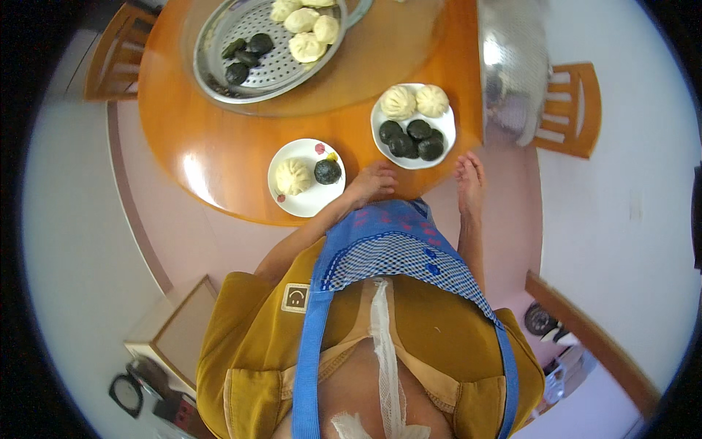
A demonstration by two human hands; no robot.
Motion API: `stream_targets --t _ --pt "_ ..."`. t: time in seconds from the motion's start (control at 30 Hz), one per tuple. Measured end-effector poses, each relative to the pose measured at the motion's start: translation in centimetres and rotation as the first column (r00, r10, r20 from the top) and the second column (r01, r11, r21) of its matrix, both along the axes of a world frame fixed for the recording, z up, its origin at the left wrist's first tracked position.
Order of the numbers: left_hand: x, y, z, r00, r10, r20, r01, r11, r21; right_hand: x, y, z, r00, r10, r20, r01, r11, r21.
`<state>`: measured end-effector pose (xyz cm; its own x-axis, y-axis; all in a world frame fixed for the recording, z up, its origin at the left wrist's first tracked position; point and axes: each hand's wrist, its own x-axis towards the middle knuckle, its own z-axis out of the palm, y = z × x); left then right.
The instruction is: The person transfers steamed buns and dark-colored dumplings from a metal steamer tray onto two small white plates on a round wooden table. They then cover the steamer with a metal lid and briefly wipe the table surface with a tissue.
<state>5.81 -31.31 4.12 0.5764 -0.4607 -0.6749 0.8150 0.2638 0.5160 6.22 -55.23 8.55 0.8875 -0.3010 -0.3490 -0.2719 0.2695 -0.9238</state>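
My left hand (375, 181) rests at the table's near edge, between two plates, with loosely bent fingers and nothing visible in them. Just right of it, a white scalloped plate (376, 127) carries two pale pleated steamed buns (398, 102) and several dark green, nearly black round dumplings (430, 148). My right hand (470, 171) is raised beside that plate's lower right rim, fingers slightly apart, apparently not touching it. Left of my left wrist sits a flower-patterned white plate (304, 208) with one pleated bun (293, 177) and one dark round dumpling (327, 172).
A perforated metal steamer tray (279, 71) with pale buns and dark dumplings stands on the turntable (378, 66) of the wooden table (164, 126). Wooden chairs stand at left (118, 55) and right (573, 110). A shiny translucent cover (515, 71) lies along the table's right side.
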Motion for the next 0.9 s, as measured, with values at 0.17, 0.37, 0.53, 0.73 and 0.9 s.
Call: stream_targets --t 0.17,0.37,0.53,0.73,0.9 --pt "0.5 -2.6 -0.6 0.99 0.138 -0.007 -0.138 0.99 -0.036 5.2 0.2 1.3 0.972 0.233 0.017 -0.231 0.969 -0.092" --pt "-0.7 -5.1 -1.4 0.929 0.363 0.07 -0.368 0.925 0.09 9.6 -0.9 5.0 0.742 0.657 0.133 -0.641 0.754 -0.144" --pt "-0.6 -6.5 -0.1 0.87 0.479 0.112 -0.492 0.845 0.21 12.1 -2.6 6.4 0.628 0.767 0.13 -0.774 0.633 0.012" --pt "-0.7 -7.4 -0.6 0.793 0.581 0.184 -0.609 0.759 0.228 15.7 -3.4 6.1 0.49 0.858 0.154 -0.869 0.494 0.011" --pt "-0.6 -7.6 3.7 0.749 0.651 0.125 -0.661 0.72 0.21 17.2 -2.9 6.8 0.447 0.872 0.202 -0.89 0.457 -0.003"
